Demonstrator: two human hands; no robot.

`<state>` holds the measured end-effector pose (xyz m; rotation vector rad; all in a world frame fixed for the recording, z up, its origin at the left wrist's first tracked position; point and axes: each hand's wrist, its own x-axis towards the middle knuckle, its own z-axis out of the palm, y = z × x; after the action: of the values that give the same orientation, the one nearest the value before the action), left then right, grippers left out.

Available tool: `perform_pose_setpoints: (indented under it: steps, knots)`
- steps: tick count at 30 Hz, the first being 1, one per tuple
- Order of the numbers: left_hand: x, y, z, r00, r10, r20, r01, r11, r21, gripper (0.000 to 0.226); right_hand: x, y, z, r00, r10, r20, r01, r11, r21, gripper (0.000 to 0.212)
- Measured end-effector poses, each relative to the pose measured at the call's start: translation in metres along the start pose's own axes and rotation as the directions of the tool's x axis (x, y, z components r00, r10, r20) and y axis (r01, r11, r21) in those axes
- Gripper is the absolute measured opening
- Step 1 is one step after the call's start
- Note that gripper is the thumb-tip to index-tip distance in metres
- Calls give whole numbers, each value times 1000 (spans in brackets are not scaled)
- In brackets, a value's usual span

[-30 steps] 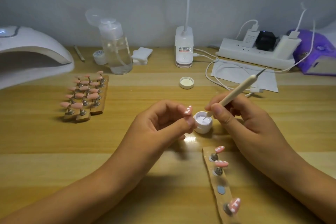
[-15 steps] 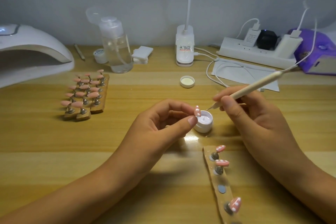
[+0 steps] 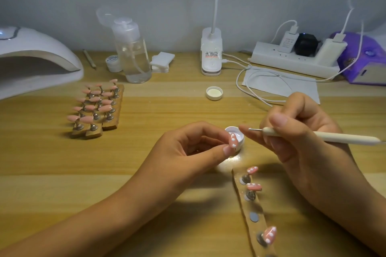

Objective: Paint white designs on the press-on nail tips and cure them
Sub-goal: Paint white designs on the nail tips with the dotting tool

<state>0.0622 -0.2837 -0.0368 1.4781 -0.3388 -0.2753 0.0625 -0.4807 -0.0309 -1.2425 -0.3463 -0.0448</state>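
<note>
Nail tip pinched in left hand, long axis near-upright, apparently; right hand grips dotting pen, point leftward.

Nothing on the counter can be read; all print is too small or blurred.

- Small white jar, far-left area, just beside the clear pump bottle: dark cursive script on it, illegible.
- Clip lamp base, middle of far edge: sticker with a red mark and lines of fine dark print, illegible.
- White charger plug, seated in the power strip toward the far-right corner: block of grey small print on its face, illegible.
</note>
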Motion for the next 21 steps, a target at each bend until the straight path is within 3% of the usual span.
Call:
perform_pose_setpoints:
  steps: [6,21]
  knots:
    - [0,0,3,1000,0,24,0,1000,0,8,-1,-3,5,997,3,81,-4,1000,8,25]
    - [-1,-3,1,999,19,46,-21,999,40,6,-1,-1,4,996,51,77,-46,997,-62,19]
